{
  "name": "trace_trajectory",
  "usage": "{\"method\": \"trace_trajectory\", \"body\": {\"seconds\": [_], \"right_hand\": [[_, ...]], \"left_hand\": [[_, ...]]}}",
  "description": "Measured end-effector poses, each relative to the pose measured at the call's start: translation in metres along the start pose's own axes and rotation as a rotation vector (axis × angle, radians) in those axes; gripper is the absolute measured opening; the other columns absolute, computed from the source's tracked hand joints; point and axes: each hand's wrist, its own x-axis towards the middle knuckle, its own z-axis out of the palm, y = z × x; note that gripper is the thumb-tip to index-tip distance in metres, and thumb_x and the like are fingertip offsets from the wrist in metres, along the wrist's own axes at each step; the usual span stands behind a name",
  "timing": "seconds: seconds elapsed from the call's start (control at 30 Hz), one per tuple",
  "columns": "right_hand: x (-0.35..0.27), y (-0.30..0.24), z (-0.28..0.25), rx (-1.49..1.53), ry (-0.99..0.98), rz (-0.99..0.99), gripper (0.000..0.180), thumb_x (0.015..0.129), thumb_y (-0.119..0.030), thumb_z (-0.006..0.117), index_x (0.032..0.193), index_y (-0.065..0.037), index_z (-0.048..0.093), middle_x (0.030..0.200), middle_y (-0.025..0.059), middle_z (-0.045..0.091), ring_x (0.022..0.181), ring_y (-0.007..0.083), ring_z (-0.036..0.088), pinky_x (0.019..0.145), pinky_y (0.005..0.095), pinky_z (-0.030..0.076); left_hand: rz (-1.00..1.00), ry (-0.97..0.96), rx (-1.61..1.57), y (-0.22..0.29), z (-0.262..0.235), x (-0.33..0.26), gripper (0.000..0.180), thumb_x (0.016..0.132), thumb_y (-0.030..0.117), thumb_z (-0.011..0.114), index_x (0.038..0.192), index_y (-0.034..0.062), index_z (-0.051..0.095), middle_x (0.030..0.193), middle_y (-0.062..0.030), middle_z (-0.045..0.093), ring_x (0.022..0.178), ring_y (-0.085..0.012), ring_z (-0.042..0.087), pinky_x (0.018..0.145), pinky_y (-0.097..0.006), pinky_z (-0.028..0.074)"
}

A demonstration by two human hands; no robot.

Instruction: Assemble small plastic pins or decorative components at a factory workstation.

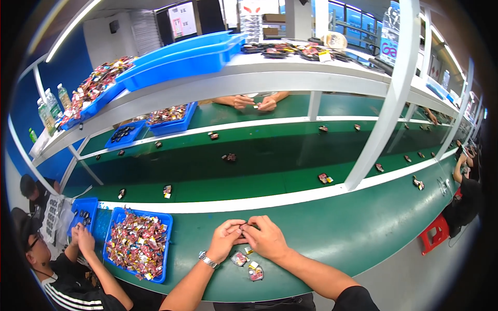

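Note:
My left hand (225,241) and my right hand (266,239) meet over the green worktop (202,280), fingertips pinched together. Something small and dark shows between them, mostly hidden by the fingers; its kind cannot be made out. A watch (208,259) is on my left wrist. Just below the hands lie a small red-and-white electronic assembly (239,258) and a second one (256,272) with a white and yellow block. A small yellow-and-white piece (249,250) rests close under my right hand.
At left stands a blue tray (169,233) heaped with similar parts; beyond it a co-worker's hands (83,239) work by a smaller blue tray (92,201). A conveyor belt (259,176) carries scattered assemblies. A metal post (381,119) supports the loaded shelf (290,72). Another person's hands (254,102) work opposite.

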Motion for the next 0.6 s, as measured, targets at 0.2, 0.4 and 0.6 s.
{"method": "trace_trajectory", "body": {"seconds": [0.2, 0.4, 0.6], "right_hand": [[-0.005, 0.002, 0.002, 0.166, 0.012, 0.072, 0.023, 0.076, -0.001, 0.072, 0.098, -0.005, 0.069, 0.103, 0.0088, 0.06, 0.091, 0.0254, 0.061, 0.072, 0.0342, 0.056], [-0.003, 0.003, 0.0, 0.567, 0.019, 0.446, 0.017, 0.082, -0.002, 0.07, 0.099, -0.002, 0.068, 0.102, 0.0101, 0.062, 0.081, 0.0205, 0.066, 0.069, 0.0306, 0.056], [0.009, 0.017, 0.006, 0.622, -0.106, 0.455, 0.016, 0.085, 0.0, 0.069, 0.1, 0.002, 0.067, 0.091, 0.0092, 0.067, 0.079, 0.0128, 0.068, 0.069, 0.0258, 0.056]], "left_hand": [[0.052, 0.093, 0.034, 0.0, 0.007, -0.001, 0.02, 0.097, 0.003, 0.055, 0.116, -0.0028, 0.056, 0.106, -0.0124, 0.067, 0.095, -0.0184, 0.067, 0.077, -0.033, 0.061], [0.131, 0.147, 0.217, -0.009, 0.011, 0.001, 0.016, 0.096, 0.002, 0.055, 0.111, -0.0033, 0.058, 0.105, -0.0117, 0.067, 0.092, -0.0164, 0.067, 0.071, -0.029, 0.061], [0.212, 0.18, 0.215, -0.008, 0.011, -0.001, 0.021, 0.097, 0.003, 0.053, 0.116, -0.0036, 0.055, 0.111, -0.0141, 0.066, 0.097, -0.0171, 0.066, 0.075, -0.03, 0.06]]}}
